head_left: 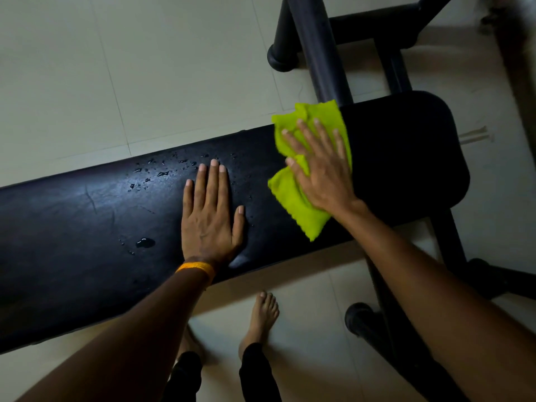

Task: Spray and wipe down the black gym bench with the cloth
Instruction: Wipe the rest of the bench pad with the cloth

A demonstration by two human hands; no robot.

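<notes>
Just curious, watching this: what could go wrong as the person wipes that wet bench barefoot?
1. Droplets and a small puddle sit left of the cloth; they could be missed or pushed off onto the tiled floor, slippery for the bare foot.
2. The left hand presses flat on the damp bench; it might slide or leave prints.

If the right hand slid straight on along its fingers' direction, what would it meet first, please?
The right hand, flat on the cloth, points toward the bench's far edge; past it, probably the black frame tube, though depth is unclear.
</notes>
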